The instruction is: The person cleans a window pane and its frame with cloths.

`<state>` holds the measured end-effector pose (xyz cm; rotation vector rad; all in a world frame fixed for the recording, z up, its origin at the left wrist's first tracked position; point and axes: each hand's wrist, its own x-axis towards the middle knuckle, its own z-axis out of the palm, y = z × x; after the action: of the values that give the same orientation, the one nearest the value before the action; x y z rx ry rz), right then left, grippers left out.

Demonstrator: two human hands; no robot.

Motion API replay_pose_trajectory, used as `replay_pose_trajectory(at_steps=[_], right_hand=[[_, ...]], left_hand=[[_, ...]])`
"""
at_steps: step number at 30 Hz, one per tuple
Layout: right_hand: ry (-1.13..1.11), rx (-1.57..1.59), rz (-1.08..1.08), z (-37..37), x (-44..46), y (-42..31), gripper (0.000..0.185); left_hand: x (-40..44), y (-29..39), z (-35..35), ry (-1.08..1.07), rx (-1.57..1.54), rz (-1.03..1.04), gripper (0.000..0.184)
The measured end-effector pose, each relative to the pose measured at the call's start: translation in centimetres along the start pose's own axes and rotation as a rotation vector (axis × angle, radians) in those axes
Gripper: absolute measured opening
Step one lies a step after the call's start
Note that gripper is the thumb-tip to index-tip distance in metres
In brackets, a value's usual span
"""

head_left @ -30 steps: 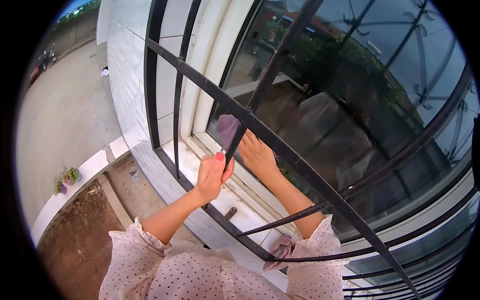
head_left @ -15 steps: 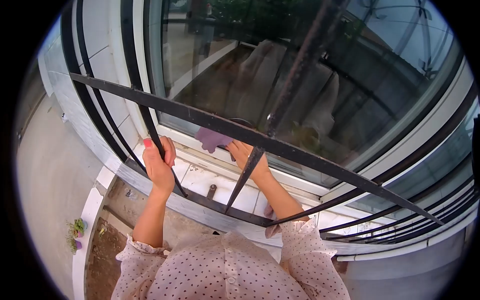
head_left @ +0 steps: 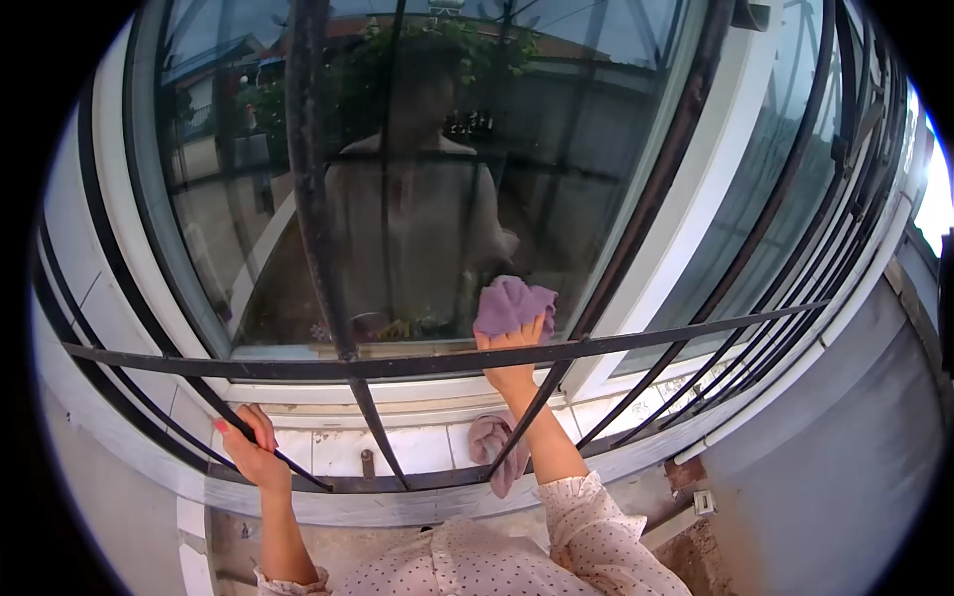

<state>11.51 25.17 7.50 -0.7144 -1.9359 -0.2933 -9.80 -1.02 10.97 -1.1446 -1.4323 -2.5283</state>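
Note:
My right hand (head_left: 512,350) reaches between the bars and presses a purple cloth (head_left: 518,305) against the lower right part of the window pane (head_left: 417,219). Its fingers are bent over the cloth's lower edge. At the left, my left hand (head_left: 254,446) is wrapped round a slanted black bar (head_left: 214,399) of the window grille. A second, pinkish-mauve cloth (head_left: 493,449) hangs over the tiled sill and the bottom rail, beside my right forearm.
A horizontal black crossbar (head_left: 437,368) runs in front of the pane, above my right wrist. White tiles (head_left: 422,449) line the sill, where a short metal stub (head_left: 368,463) stands up. The white window frame (head_left: 686,199) rises at the right, with more bars beyond it.
My right hand has moved the purple cloth from the pane's bottom edge up and to the right on the glass. The view has turned right; my left hand still grips its bar.

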Motion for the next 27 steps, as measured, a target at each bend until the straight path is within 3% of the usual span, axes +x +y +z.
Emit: replay_pose_trajectory(at_steps=[1,2,5,7,9,11,13,15,16,17,18,20,21,23,26,27], right_hand=[[0.095,-0.188,-0.283,-1.0,3.6,-1.0,0.048],[0.096,-0.037,-0.314,-1.1,6.5,-0.9,0.042],[0.36,-0.079,-0.351,-7.3,18.5,-1.6,0.038],[0.673,-0.153,-0.28,-10.7,25.3,1.2,0.031],[0.778,-0.094,0.109,-13.6,28.1,3.4,0.036],[0.811,-0.138,0.155,-12.2,27.5,2.8,0.039],[0.905,-0.342,0.063,-8.5,26.2,3.7,0.042],[0.679,-0.121,0.156,-9.1,24.7,1.9,0.047],[0.778,-0.229,0.041,-10.2,25.9,2.2,0.046],[0.756,-0.063,0.121,-11.0,27.9,2.4,0.042],[0.717,0.018,0.206,-12.5,30.3,2.7,0.038],[0.87,-0.145,0.058,-14.8,35.1,3.5,0.036],[0.687,0.127,0.071,-16.7,36.6,2.3,0.036],[0.961,0.073,-0.127,-16.7,41.2,1.9,0.034],[0.859,-0.28,-0.398,-15.6,41.3,-3.6,0.028],[0.812,-0.13,-0.521,-14.1,40.2,-7.0,0.02]], left_hand=[[0.0,-0.1,0.0,0.031,-0.008,-0.016,0.054],[-0.1,-0.2,-0.1,0.018,-0.026,-0.008,0.054],[-0.1,-0.5,-0.4,0.008,-0.031,-0.014,0.053],[-0.1,-0.2,-0.4,-0.001,0.003,-0.035,0.054],[-0.1,-0.2,-0.3,0.017,0.005,-0.037,0.054],[-0.2,-0.7,-0.5,0.033,0.005,-0.021,0.055],[-0.2,-0.2,-0.3,0.047,0.042,-0.041,0.056],[-0.2,-0.6,0.0,0.114,-0.003,-0.032,0.053],[-0.4,-1.2,-0.5,0.096,0.012,-0.021,0.054],[-0.4,-1.7,-1.1,0.077,0.029,-0.015,0.056],[-0.6,-0.7,-0.9,-0.003,0.074,-0.021,0.043],[-1.0,-0.9,-1.1,0.022,0.079,-0.045,0.045],[-0.9,-1.1,-1.1,0.025,0.083,-0.091,0.047],[-0.7,-0.8,-0.9,-0.024,0.142,-0.02,0.048],[-0.7,-0.2,-0.4,0.011,0.137,-0.025,0.051],[-0.7,-0.2,-0.5,0.027,0.122,-0.02,0.051]])
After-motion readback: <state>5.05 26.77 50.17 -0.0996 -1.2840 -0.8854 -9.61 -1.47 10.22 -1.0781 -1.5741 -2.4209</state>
